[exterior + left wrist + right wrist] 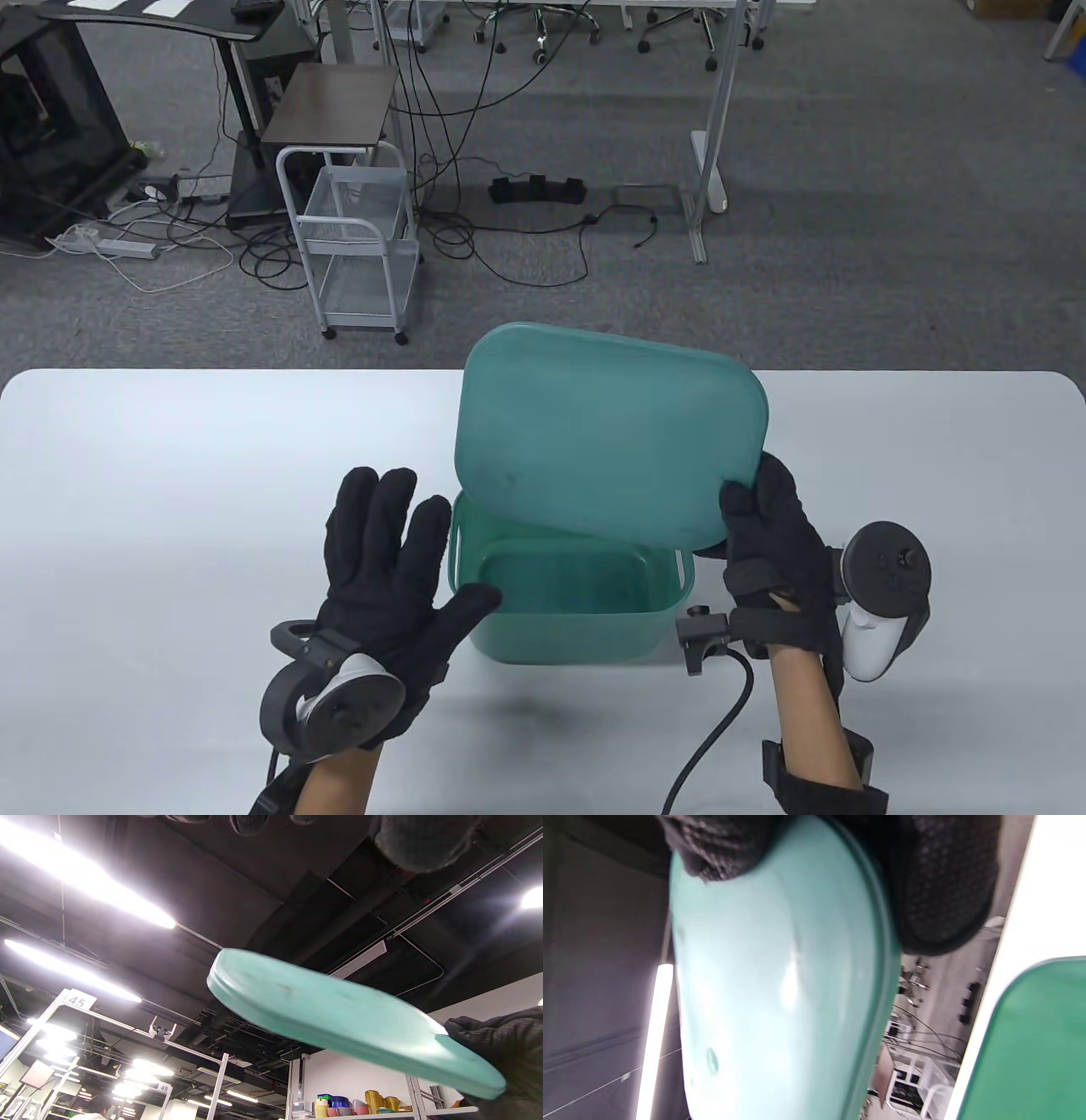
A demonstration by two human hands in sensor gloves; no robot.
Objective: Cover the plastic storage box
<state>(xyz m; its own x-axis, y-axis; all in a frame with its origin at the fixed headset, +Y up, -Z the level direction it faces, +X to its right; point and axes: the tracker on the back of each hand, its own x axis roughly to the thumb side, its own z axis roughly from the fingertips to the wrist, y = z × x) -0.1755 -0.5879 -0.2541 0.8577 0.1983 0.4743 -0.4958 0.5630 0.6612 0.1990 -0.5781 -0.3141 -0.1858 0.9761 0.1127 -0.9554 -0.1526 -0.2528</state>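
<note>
A teal plastic storage box stands open on the white table near the front edge. My right hand grips the near right corner of the teal lid and holds it tilted in the air above the far part of the box. The lid also shows in the left wrist view and close up in the right wrist view, with the box rim at the right there. My left hand is open, palm up, fingers spread, just left of the box and holds nothing.
Beyond the table's far edge are a white wire cart, cables on the grey floor and desk legs. The table stretches wide to the left and right of the box.
</note>
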